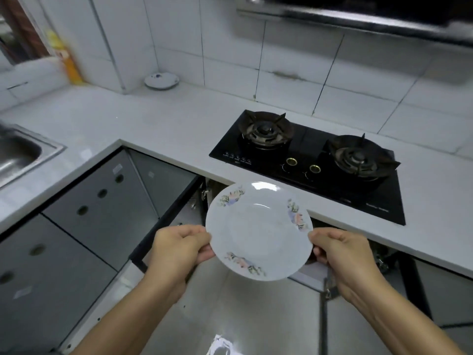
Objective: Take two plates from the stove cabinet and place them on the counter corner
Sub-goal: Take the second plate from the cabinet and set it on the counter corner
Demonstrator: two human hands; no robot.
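White round floral-rimmed plate (258,230) lower centre, left hand (179,245) and right hand (337,252) each in closed grip on its rim, open cabinet door (166,221) beneath, second white plate (161,80) on surface (153,119) upper left, black gas hob (307,160) right, cabinet interior obscured.

head view | looks forward and down | close over hands | faces stove (307,160) and counter (128,119)

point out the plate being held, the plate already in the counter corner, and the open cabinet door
held plate (258,231): head view, centre of its well
corner plate (161,80): head view, middle of its upper face
open cabinet door (166,219): head view, dark top edge
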